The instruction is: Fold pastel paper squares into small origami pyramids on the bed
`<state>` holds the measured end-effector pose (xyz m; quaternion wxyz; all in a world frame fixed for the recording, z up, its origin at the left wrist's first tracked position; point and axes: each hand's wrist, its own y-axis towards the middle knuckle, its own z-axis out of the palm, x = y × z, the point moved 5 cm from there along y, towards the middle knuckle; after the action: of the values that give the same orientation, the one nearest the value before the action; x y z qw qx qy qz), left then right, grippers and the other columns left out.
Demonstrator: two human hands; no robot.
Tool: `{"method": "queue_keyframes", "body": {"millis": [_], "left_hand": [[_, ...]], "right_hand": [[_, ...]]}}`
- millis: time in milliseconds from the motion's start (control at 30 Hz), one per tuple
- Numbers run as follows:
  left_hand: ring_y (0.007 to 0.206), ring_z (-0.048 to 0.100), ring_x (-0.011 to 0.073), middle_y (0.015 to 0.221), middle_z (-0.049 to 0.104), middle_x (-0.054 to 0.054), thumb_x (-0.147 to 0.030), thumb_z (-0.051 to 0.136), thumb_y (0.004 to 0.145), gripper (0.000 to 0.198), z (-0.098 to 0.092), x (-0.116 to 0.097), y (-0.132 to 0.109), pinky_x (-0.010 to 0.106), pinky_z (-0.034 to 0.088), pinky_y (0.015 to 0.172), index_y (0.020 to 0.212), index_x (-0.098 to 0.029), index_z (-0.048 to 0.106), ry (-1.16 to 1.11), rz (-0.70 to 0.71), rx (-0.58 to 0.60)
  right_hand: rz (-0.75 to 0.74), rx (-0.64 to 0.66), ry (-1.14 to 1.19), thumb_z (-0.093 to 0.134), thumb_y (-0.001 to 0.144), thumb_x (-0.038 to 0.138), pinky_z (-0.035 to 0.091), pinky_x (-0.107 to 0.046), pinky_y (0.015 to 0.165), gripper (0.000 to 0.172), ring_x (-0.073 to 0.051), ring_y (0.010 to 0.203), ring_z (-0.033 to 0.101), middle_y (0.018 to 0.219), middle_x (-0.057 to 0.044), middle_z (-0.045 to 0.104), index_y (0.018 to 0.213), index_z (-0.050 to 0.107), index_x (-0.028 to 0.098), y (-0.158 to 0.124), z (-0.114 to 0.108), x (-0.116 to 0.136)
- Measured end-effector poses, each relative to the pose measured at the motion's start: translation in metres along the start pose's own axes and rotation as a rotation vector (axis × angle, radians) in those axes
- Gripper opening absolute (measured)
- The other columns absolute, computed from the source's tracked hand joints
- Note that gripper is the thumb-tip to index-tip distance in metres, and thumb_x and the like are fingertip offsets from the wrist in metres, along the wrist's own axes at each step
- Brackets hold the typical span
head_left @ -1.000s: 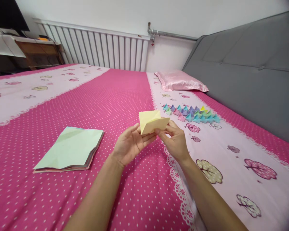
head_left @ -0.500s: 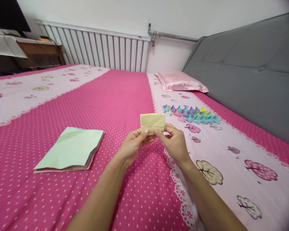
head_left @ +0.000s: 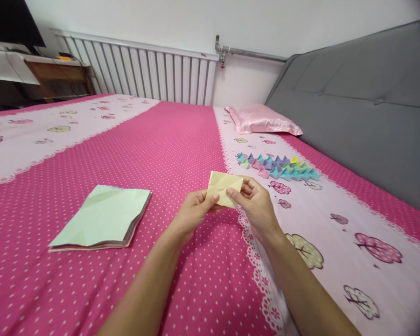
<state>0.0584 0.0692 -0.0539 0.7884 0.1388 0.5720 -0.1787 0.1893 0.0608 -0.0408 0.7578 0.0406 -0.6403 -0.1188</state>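
Observation:
A folded yellow sheet of paper [head_left: 224, 184], creased and roughly square, is held up above the bed. My left hand [head_left: 195, 209] pinches its lower left corner, thumb in front and fingers behind. On the right side, my right hand [head_left: 255, 203] grips it the same way, its thumb pressed on the front face. Beyond my right hand, several small folded paper boats [head_left: 280, 167] in blue, purple, pink, green and yellow stand in rows on the bedspread. A stack of paper sheets [head_left: 107, 215], pale green on top, lies to the left of my hands.
The bed [head_left: 182, 135] has a pink dotted and tree-patterned cover. A shiny pink pillow [head_left: 264, 119] lies at the far right, near a grey padded headboard [head_left: 364, 98]. A white radiator [head_left: 140, 65] lines the wall. A desk [head_left: 61, 74] with a black monitor [head_left: 14, 23] stands far left.
The yellow paper has tilted, its right side dropping, and sits slightly lower and further right. My right thumb has moved up onto its front. The boats and the stack are unmoved.

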Motion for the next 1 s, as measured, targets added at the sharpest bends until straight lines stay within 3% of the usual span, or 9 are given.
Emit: {"method": "queue_keyframes", "body": {"millis": [200, 367, 600, 1000], "left_hand": [[0.071, 0.063, 0.0150, 0.074, 0.070, 0.008, -0.038, 0.068, 0.070, 0.029, 0.0051, 0.0035, -0.0009, 0.026, 0.046, 0.072, 0.076, -0.010, 0.069, 0.080, -0.048, 0.113], [0.065, 0.060, 0.0116, 0.073, 0.069, 0.005, -0.029, 0.071, 0.067, 0.019, 0.0042, 0.0027, -0.0023, 0.022, 0.044, 0.064, 0.076, -0.012, 0.068, 0.089, -0.044, 0.084], [0.053, 0.055, 0.0097, 0.065, 0.065, 0.003, -0.022, 0.073, 0.059, 0.024, -0.0018, 0.0030, -0.0017, 0.020, 0.040, 0.051, 0.078, -0.011, 0.064, 0.148, -0.045, -0.029], [0.050, 0.052, 0.0107, 0.058, 0.060, 0.001, -0.012, 0.061, 0.058, 0.009, -0.0010, 0.0029, -0.0011, 0.022, 0.037, 0.048, 0.067, -0.012, 0.060, 0.263, -0.032, 0.003]], "right_hand": [[0.157, 0.040, 0.068, 0.078, 0.057, 0.031, 0.049, -0.027, 0.058, 0.035, -0.015, 0.060, 0.061, 0.072, -0.001, 0.067, 0.085, 0.062, 0.017, -0.0028, 0.0008, 0.0000], [0.243, 0.047, 0.106, 0.078, 0.056, 0.038, 0.047, -0.026, 0.050, 0.033, -0.014, 0.050, 0.057, 0.062, 0.000, 0.064, 0.075, 0.061, 0.016, -0.0051, 0.0027, -0.0018], [0.235, 0.045, 0.079, 0.076, 0.059, 0.037, 0.048, -0.026, 0.051, 0.030, -0.014, 0.054, 0.059, 0.066, -0.001, 0.065, 0.076, 0.062, 0.017, -0.0044, 0.0012, -0.0039], [0.171, 0.027, 0.027, 0.074, 0.063, 0.037, 0.047, -0.024, 0.054, 0.024, -0.013, 0.057, 0.059, 0.066, 0.000, 0.066, 0.074, 0.065, 0.017, -0.0022, -0.0002, 0.0020]]}}
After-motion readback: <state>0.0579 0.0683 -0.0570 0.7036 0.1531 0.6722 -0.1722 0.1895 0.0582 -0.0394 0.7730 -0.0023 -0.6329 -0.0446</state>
